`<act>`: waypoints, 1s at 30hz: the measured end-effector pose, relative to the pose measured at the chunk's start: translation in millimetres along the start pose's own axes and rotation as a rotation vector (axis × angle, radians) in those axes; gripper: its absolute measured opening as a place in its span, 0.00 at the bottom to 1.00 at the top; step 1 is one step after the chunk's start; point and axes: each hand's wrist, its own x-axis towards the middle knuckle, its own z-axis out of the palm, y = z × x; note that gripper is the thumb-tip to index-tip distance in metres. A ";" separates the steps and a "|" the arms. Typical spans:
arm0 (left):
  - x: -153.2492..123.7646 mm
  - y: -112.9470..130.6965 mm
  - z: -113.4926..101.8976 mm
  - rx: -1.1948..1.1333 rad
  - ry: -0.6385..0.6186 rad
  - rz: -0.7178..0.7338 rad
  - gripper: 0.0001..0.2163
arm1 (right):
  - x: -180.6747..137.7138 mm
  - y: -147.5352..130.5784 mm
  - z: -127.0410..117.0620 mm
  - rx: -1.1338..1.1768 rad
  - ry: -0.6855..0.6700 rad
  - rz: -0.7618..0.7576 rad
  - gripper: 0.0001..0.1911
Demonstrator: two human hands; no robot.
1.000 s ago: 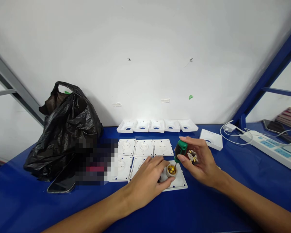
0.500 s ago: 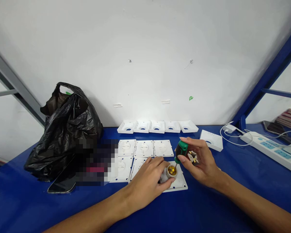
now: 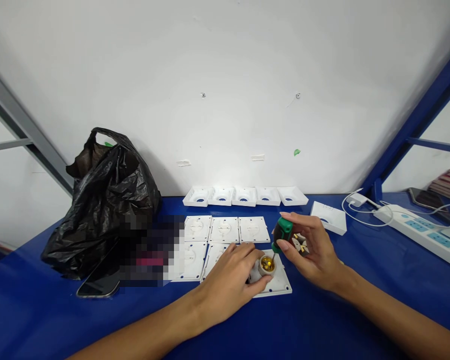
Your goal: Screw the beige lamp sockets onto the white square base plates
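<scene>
Just below the middle of the frame, the left hand is curling its thumb and fingers around a small white lamp socket with a brass-coloured inside, pinning it on a white square plate that is lying on the blue table. The socket is sitting at the tip of that hand's thumb and forefinger, to the right of the palm.

Directly to the right, the right hand is clenching a green-handled screwdriver between thumb and fingers, the handle tilting up and to the right of the socket. Its thin shaft is pointing down into the socket's open mouth; whether the tip is touching a screw cannot be told. Some small pale and yellow parts are also resting in this hand's palm.

Behind the hands, more white plates are lying in two rows, and a line of shallow white covers is sitting along the wall. A black plastic bag is slumping at the left of the frame with a phone in front of it. A white power strip with cables is lying at the right edge.
</scene>
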 end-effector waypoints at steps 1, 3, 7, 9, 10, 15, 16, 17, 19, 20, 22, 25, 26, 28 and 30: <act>-0.3 -0.3 0.2 0.000 0.001 0.001 0.10 | -0.1 -0.2 0.0 -0.004 0.000 0.002 0.28; -0.5 -0.6 0.4 0.002 0.000 -0.001 0.10 | -0.6 -0.3 0.0 -0.006 0.002 0.006 0.28; -0.1 -0.7 0.6 0.008 -0.002 -0.005 0.09 | -1.4 -0.1 0.0 -0.002 0.004 0.004 0.28; 0.3 -0.5 0.4 0.008 -0.002 -0.004 0.10 | -1.4 0.0 -0.2 -0.002 0.003 0.001 0.28; 0.4 -0.2 0.2 0.007 -0.002 -0.004 0.10 | -1.4 0.1 -0.4 -0.002 0.003 0.000 0.28; 0.7 1.6 -0.9 0.002 -0.007 -0.010 0.10 | -1.6 0.5 -0.6 0.000 0.000 0.002 0.29; 0.7 1.8 -1.0 0.000 -0.009 -0.012 0.10 | -1.7 0.6 -0.5 0.001 0.000 0.003 0.29; 0.7 1.8 -1.0 -0.002 -0.010 -0.012 0.10 | -1.6 0.8 -0.5 0.002 0.002 0.004 0.29; 0.5 1.1 -0.6 -0.006 -0.009 -0.011 0.10 | -1.4 1.2 -0.3 0.001 0.002 0.004 0.29; 0.4 0.6 -0.4 -0.005 -0.007 -0.010 0.10 | -1.2 1.3 -0.3 0.001 0.002 0.003 0.29; 0.2 -0.4 0.3 0.001 -0.002 -0.008 0.10 | -0.7 1.5 -0.2 -0.004 0.004 -0.001 0.30; 0.2 -1.5 1.0 0.012 -0.003 -0.006 0.10 | 0.2 0.8 -0.1 -0.008 0.013 -0.011 0.30; 0.4 -1.6 1.2 0.015 -0.005 -0.007 0.10 | 0.4 0.4 -0.1 -0.002 0.014 -0.012 0.30; 0.8 -1.6 1.5 0.021 -0.007 -0.008 0.11 | 0.6 -0.2 0.0 0.019 0.013 0.000 0.30; 1.1 -1.4 1.6 0.022 -0.003 -0.006 0.11 | 0.3 -0.4 0.6 0.044 0.015 0.016 0.30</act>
